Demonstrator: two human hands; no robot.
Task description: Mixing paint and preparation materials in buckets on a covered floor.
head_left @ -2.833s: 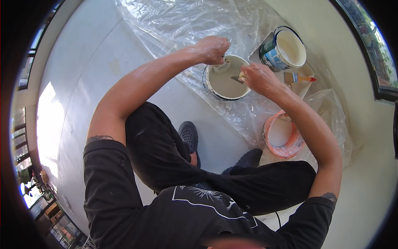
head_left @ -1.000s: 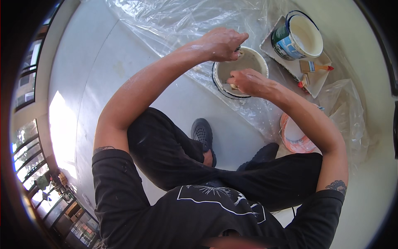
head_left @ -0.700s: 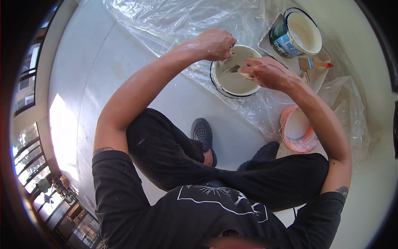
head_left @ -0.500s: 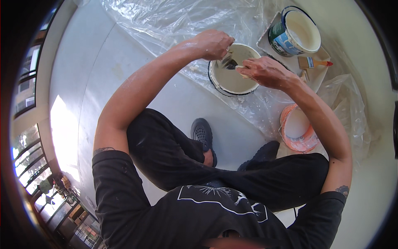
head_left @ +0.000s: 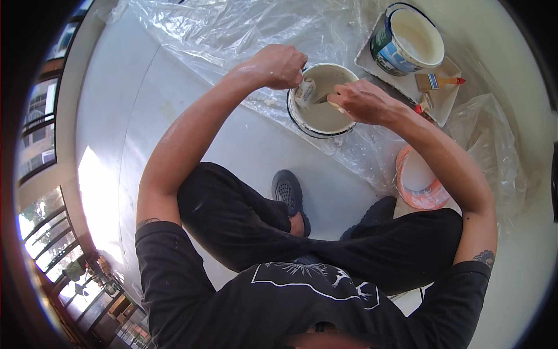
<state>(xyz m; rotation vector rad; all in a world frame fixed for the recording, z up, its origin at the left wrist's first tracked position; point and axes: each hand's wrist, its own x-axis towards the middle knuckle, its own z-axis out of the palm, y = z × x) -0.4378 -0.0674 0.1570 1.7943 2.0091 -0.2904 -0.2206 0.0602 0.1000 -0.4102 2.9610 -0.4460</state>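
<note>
Between my hands stands a bucket (head_left: 353, 74) with a whitish coating inside and some pale, thick material at the bottom. My left hand (head_left: 279, 66) is closed at its left rim, around a tool mostly hidden by the fingers. A white-smeared end (head_left: 306, 92) hangs below that hand, inside the bucket. At the right rim, my right hand (head_left: 365, 100) grips the pale handle of a scraper (head_left: 324, 99); its blade points left, into the bucket, close to the smeared end. I cannot tell whether the two tools touch.
Clear plastic sheeting (head_left: 232, 35) covers the floor under the bucket. A labelled paint bucket (head_left: 381, 49) stands in a tray (head_left: 444, 111) at upper right, beside a flat brush (head_left: 430, 82). An orange-rimmed bucket (head_left: 427, 198) is near my right forearm, by the wall (head_left: 517, 104).
My left hand has moved left, away from my right hand, and the white-smeared end now shows beneath it. The right hand and its scraper stay over the bucket, shifted slightly.
</note>
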